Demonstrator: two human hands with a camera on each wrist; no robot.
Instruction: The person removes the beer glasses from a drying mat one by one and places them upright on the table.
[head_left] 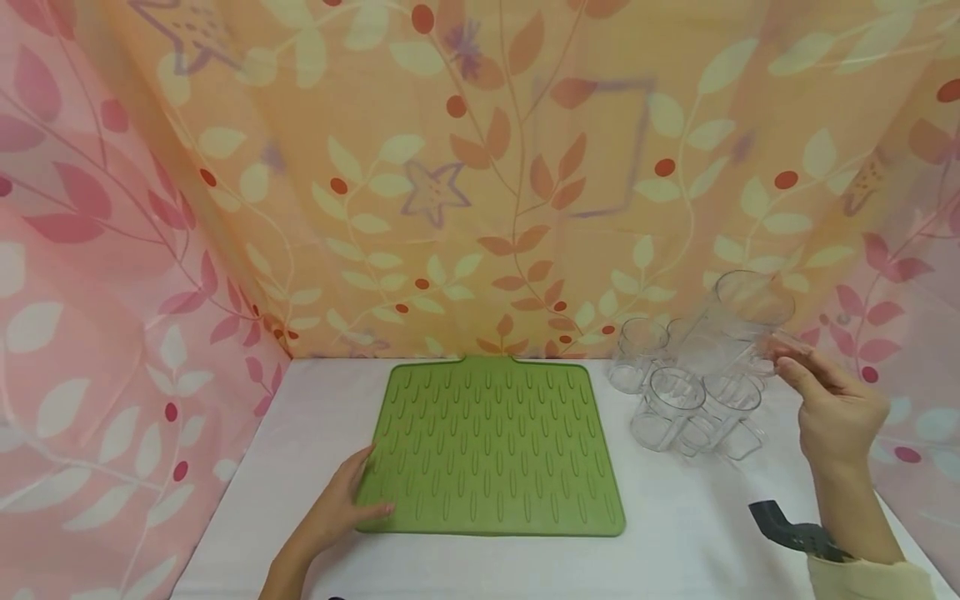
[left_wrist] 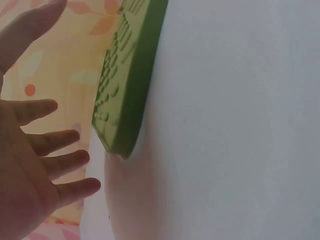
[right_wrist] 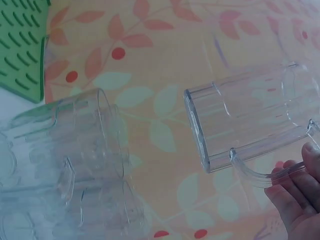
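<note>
My right hand [head_left: 840, 408] grips a clear mug [right_wrist: 250, 112] by its handle, fingers and thumb curled round it. This mug is up in the air above several other clear mugs [head_left: 667, 408], which stand together on the right of the white table. At the left edge of a green ridged mat [head_left: 491, 450], my left hand [head_left: 337, 504] is spread, its thumb reaching over the near left corner in the head view. In the left wrist view the fingers look straight and apart, holding nothing.
The white table [head_left: 682, 508] ends at an orange patterned cloth [head_left: 375, 250] behind, and pink patterned cloth [head_left: 97, 333] hangs on the left. The mat's far tab reaches the back cloth. A black strap [head_left: 795, 529] sits at my right wrist.
</note>
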